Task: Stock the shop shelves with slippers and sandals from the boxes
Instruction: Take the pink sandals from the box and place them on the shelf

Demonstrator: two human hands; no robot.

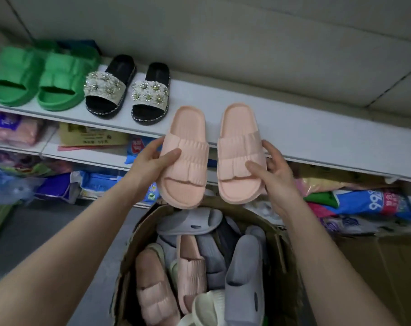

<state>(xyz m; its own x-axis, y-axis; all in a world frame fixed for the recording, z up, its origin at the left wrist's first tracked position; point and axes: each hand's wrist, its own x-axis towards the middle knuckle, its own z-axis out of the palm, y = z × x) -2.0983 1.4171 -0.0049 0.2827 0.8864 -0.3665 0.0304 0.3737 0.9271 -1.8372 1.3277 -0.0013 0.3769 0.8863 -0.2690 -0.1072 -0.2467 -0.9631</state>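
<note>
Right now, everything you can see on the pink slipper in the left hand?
The pink slipper is a peach-pink one-piece slide, matte and foam-like, with a thick sole, open toe and a wide ruched band ending in a bow-like fold. Toe points toward the camera, heel toward the shelf; whether the heel rests there is unclear. The left hand grips its left edge, thumb on the band. Its mate, in the right hand, is alongside, apart.
</note>
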